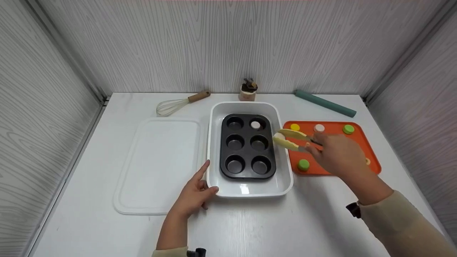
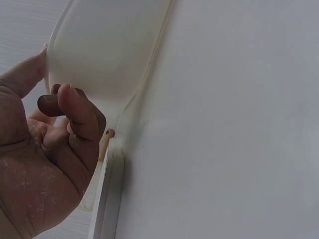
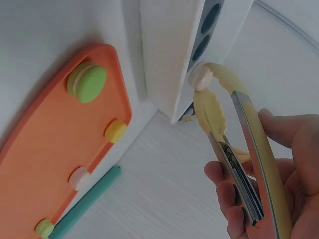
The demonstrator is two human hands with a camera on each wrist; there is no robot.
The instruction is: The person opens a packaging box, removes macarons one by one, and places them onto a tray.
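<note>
My right hand (image 1: 339, 153) grips yellow-tipped tongs (image 3: 259, 144). Between the tong tips is a pale pink macaron (image 3: 201, 76), held over the right rim of a white container (image 1: 246, 189). Inside that container lies a dark muffin tin (image 1: 247, 150), with a pale macaron (image 1: 255, 125) in its back-right cup. My left hand (image 1: 192, 192) holds the container's front-left corner, thumb at the rim and index finger along the side; its other fingers curl below, as the left wrist view shows (image 2: 65, 134).
An orange tray (image 1: 328, 150) with green (image 1: 303, 165), yellow (image 1: 295, 127) and pink macarons (image 1: 319, 128) lies on the right. A translucent lid (image 1: 160, 164) is at left. Along the back are a whisk (image 1: 182, 103), a small pot (image 1: 247, 91) and a green rolling pin (image 1: 325, 103).
</note>
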